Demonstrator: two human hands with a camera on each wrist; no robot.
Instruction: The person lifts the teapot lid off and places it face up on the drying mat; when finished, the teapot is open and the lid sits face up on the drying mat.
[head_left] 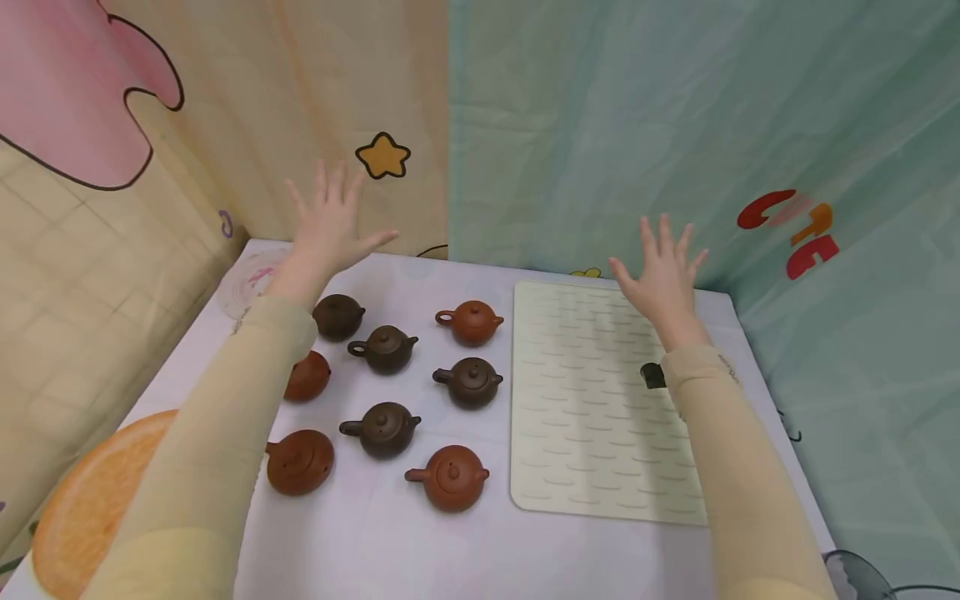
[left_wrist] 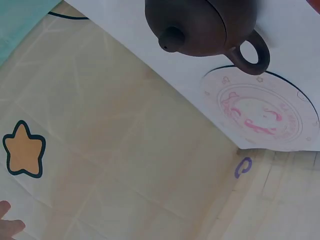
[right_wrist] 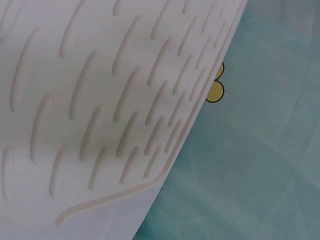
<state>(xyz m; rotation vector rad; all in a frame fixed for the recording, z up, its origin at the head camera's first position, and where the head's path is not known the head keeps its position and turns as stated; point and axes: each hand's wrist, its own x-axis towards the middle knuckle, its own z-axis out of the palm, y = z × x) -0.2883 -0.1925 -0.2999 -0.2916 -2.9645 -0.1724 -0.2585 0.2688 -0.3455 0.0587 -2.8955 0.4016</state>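
My left hand [head_left: 326, 221] is raised over the far left of the table, fingers spread, holding nothing. Below its wrist stands a dark brown teapot [head_left: 339, 317], seen larger in the left wrist view as a dark teapot [left_wrist: 205, 25]; a bit of the left fingers [left_wrist: 10, 227] shows in that view's corner. My right hand [head_left: 663, 279] hovers, fingers spread and holding nothing, above the far part of a cream ribbed mat [head_left: 585, 400]. Between the arms sit more dark teapots [head_left: 473, 383] and reddish-brown teapots [head_left: 453, 478]. The left sleeve partly covers two reddish teapots [head_left: 300, 462] at the left.
A white cloth [head_left: 465, 558] covers the table. An orange-slice round [head_left: 105, 500] lies at the near left, and a pink-printed round [head_left: 243, 283] at the far left corner. Printed curtains [head_left: 637, 108] stand behind and on both sides. A small black piece [head_left: 652, 376] shows by the right cuff.
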